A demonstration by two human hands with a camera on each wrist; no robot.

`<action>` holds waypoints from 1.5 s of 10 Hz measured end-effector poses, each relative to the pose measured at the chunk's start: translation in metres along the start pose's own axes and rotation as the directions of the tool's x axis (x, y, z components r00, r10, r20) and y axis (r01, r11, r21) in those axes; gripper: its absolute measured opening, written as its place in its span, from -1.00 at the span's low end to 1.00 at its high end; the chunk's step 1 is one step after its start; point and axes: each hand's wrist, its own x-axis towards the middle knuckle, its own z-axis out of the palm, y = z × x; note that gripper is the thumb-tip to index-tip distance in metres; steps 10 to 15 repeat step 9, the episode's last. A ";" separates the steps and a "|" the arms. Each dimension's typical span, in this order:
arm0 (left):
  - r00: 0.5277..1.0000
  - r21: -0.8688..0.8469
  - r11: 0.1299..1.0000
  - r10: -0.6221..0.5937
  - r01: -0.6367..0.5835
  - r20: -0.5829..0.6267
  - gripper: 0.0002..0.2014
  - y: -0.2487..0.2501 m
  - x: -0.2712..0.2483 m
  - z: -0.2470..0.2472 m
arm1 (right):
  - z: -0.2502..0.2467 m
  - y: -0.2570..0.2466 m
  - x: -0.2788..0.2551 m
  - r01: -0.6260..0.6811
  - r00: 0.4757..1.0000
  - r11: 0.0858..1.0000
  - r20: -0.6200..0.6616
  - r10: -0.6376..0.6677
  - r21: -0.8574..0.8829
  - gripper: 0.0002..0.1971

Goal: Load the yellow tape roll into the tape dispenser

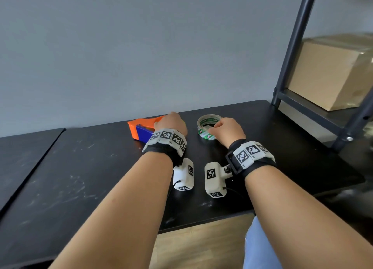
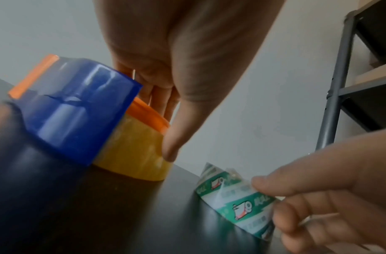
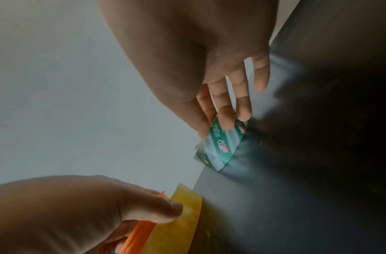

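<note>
An orange tape dispenser (image 1: 141, 126) with a blue cover (image 2: 74, 111) lies on the black table (image 1: 80, 167) near the wall. The yellow tape roll (image 2: 133, 154) sits under its orange plate, with its rim also showing in the right wrist view (image 3: 183, 221). My left hand (image 1: 171, 124) grips the dispenser from above, fingers over the far side and thumb (image 2: 170, 146) against the yellow roll. To the right lies a clear tape roll with green print (image 1: 207, 120). My right hand (image 1: 217, 127) pinches its near rim between thumb and fingers (image 3: 226, 118).
A dark metal shelf frame (image 1: 292, 46) stands on the table's back right corner, with a cardboard box (image 1: 331, 72) on its shelf. A second black table (image 1: 20, 157) adjoins on the left. The table's front edge (image 1: 201, 222) runs under my forearms.
</note>
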 end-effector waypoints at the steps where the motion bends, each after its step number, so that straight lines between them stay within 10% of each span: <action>1: 0.999 0.006 0.999 0.033 -0.033 0.035 -0.77 -0.005 -0.006 -0.007 | 0.004 -0.005 -0.002 0.017 1.000 0.999 0.025 -0.016 -0.033 -0.97; 5: 0.969 0.405 0.891 0.124 -0.204 0.215 -0.52 -0.044 -0.011 -0.030 | 0.028 -0.029 -0.008 0.044 0.998 0.996 0.045 -0.041 -0.075 -0.96; 8: 0.965 0.259 0.936 0.198 -0.239 0.172 -0.52 -0.060 -0.016 -0.027 | 0.032 -0.036 -0.007 0.054 0.998 0.997 -0.006 -0.055 -0.058 -0.60; 15: 0.970 0.173 0.960 0.198 -0.221 0.144 -0.58 -0.062 -0.015 -0.030 | 0.032 -0.040 -0.006 0.102 0.994 0.994 -0.031 -0.103 -0.034 -0.62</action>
